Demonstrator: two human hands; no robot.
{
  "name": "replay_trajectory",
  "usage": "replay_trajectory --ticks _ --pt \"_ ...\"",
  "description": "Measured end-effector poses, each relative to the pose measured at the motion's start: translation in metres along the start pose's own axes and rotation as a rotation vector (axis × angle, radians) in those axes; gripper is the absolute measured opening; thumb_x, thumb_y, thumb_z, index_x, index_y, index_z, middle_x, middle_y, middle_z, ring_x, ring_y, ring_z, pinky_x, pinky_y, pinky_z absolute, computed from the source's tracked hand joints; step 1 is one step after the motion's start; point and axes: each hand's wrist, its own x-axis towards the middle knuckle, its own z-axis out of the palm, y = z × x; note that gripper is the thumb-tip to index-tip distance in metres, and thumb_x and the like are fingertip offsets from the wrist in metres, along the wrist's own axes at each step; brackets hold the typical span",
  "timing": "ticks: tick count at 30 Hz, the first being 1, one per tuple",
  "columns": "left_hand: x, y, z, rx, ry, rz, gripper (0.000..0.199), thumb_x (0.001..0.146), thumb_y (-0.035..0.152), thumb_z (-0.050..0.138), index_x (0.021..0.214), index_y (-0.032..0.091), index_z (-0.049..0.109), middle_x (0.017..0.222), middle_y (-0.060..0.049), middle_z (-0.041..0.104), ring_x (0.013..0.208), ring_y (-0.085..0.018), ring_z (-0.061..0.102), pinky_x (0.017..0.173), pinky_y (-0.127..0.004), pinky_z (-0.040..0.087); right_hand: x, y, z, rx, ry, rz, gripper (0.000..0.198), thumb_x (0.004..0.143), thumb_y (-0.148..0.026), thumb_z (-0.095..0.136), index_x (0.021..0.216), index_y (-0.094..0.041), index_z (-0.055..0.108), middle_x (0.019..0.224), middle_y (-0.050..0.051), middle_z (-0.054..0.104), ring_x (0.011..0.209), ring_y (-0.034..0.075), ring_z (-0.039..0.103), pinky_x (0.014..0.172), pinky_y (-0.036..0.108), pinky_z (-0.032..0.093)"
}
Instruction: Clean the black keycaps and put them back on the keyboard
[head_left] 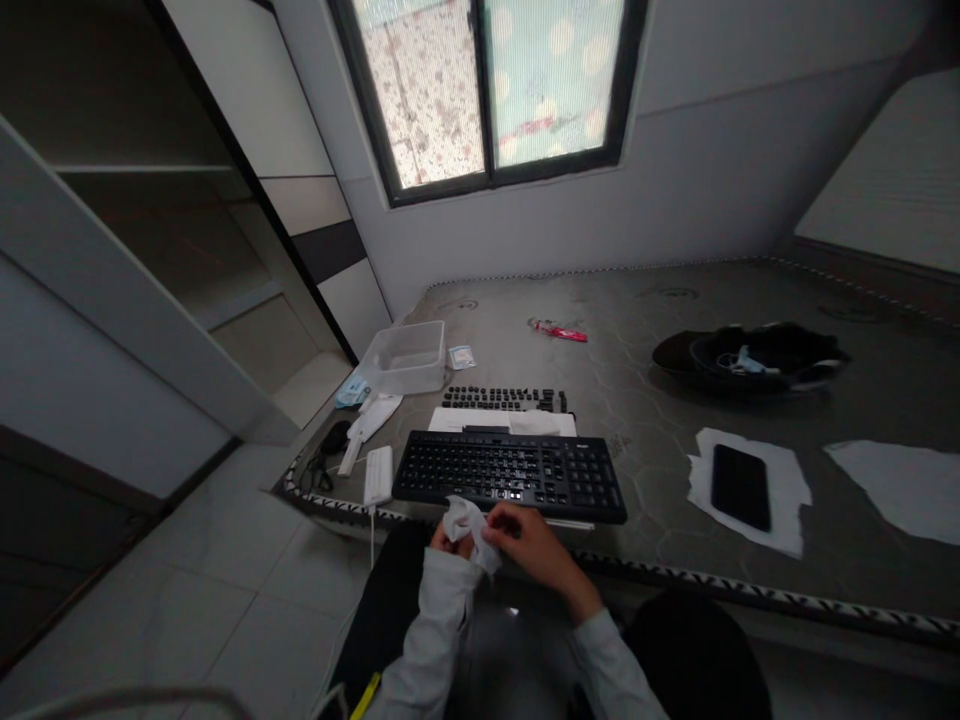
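A crumpled white tissue [465,518] is held between my two hands, just in front of the table's near edge. My left hand [451,541] is closed around its lower left side, partly covered by the folds. On the other side, the fingers of my right hand [529,540] pinch the tissue. Whether anything is wrapped inside it cannot be seen. Right beyond my hands lies a black keyboard [510,472], its front edge close to my fingers. Behind the keyboard, loose black keycaps [499,398] are laid out in rows near a white sheet [442,420].
At the left are a clear plastic box [409,358], a white power strip [379,475] with a cord, and a dark cable [322,465]. A red-handled tool [559,331] lies farther back. To the right are a phone [741,487] on white paper and a black cap [750,358].
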Motion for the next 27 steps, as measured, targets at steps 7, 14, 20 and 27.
replay_trajectory --ticks 7,14,20,27 --pt "-0.008 0.01 0.004 0.063 -0.099 0.083 0.031 0.053 0.032 0.079 0.08 0.018 0.068 0.07 -0.005 0.075 0.065 -0.023 0.07 0.059 -0.032 0.057 0.0 -0.004 0.002 -0.02 -0.001 0.009 0.014 0.082 -0.033 0.066 0.084 -0.02 0.069 0.078 0.0 0.069 0.072 0.015 0.059 0.065 0.025 0.041" --pt "0.005 -0.008 -0.01 0.105 -0.207 0.093 0.037 0.054 0.039 0.081 0.083 0.016 0.074 0.08 -0.01 0.078 0.073 -0.027 0.072 0.068 -0.035 0.057 0.0 -0.003 0.003 -0.015 0.003 -0.025 0.012 0.081 -0.031 0.067 0.079 -0.019 0.069 0.077 0.0 0.069 0.073 0.015 0.059 0.067 0.025 0.042" --pt "0.013 -0.009 -0.018 0.278 -0.09 0.274 0.021 0.049 0.029 0.079 0.067 0.018 0.077 0.074 -0.008 0.075 0.073 -0.025 0.069 0.068 -0.032 0.055 0.001 -0.005 0.004 -0.015 0.029 -0.044 0.006 0.081 -0.025 0.066 0.083 -0.02 0.069 0.077 -0.001 0.066 0.074 0.015 0.058 0.069 0.026 0.043" --pt "0.007 -0.01 -0.018 0.263 -0.137 0.087 0.026 0.051 0.03 0.076 0.075 0.019 0.077 0.072 -0.007 0.078 0.068 -0.026 0.072 0.062 -0.033 0.057 0.0 -0.01 0.002 0.052 0.067 -0.069 0.016 0.081 -0.034 0.069 0.088 -0.02 0.069 0.082 0.0 0.068 0.078 0.016 0.06 0.072 0.027 0.044"
